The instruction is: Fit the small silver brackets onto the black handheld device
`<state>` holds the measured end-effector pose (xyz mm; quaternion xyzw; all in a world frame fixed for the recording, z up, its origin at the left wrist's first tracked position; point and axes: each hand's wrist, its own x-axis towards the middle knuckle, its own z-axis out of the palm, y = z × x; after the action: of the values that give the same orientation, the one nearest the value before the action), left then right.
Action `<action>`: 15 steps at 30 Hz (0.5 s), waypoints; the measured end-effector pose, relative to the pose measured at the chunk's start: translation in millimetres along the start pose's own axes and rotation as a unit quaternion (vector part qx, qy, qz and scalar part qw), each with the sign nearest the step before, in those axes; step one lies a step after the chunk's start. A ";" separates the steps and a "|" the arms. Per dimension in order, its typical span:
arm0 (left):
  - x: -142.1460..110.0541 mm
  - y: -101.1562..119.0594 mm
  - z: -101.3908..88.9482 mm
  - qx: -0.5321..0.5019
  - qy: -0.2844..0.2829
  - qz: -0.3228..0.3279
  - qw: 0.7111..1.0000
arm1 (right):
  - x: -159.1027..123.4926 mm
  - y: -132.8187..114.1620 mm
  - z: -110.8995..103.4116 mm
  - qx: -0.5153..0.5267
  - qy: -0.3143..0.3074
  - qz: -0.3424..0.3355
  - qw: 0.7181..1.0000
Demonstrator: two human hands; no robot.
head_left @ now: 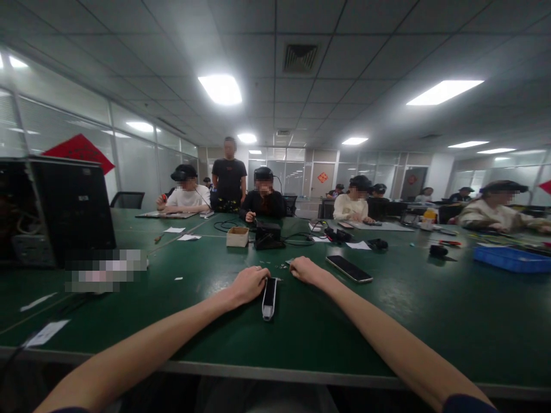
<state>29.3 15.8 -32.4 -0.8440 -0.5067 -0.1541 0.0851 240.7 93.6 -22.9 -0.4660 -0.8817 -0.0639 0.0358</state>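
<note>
My left hand (252, 285) rests on the table with its fingers curled against the far end of a slim white device with a long dark screen (269, 298). The device lies lengthwise, pointing toward me, and looks like a scanning pen. To its right, my right hand (305, 271) is closed, fingertips down at a small greyish piece (289, 262) too small to name. Tiny loose bits (283, 266) are scattered between the two hands. Just right of my right hand lies a smartphone (348, 268), dark screen up.
A small cardboard box (237, 237) and a black device (267, 236) with cables stand ahead. An open computer case (73, 212) is at left, a blue tray (512, 259) at right. Several people sit around the green table (387, 344); one person (229, 175) stands behind.
</note>
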 end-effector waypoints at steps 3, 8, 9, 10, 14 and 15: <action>-0.4 0.2 -1.6 -0.001 -0.007 -0.003 1.000 | -4.2 -5.7 -3.1 -0.010 0.012 -0.007 1.000; -0.6 -1.1 -3.4 -0.016 -0.003 0.006 1.000 | -8.7 -7.1 -4.2 -0.002 0.031 -0.009 0.999; -0.6 -1.4 -3.5 -0.020 -0.002 0.008 1.000 | -8.9 -6.3 -3.7 -0.002 0.039 -0.009 0.999; -0.6 -1.7 -3.5 -0.023 -0.001 0.011 1.000 | -9.0 -5.4 -3.0 -0.003 0.047 -0.009 0.999; -0.7 -2.8 -4.0 -0.026 0.008 0.019 0.999 | -8.7 -1.0 0.7 0.003 0.062 -0.007 0.998; -0.8 -2.9 -4.4 -0.027 0.012 0.020 0.999 | -8.4 0.0 1.7 0.008 0.064 -0.007 0.998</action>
<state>25.6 15.2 -28.6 -0.8542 -0.4841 -0.1756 0.0712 245.4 86.9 -25.7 -0.4543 -0.8815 -0.0873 0.0953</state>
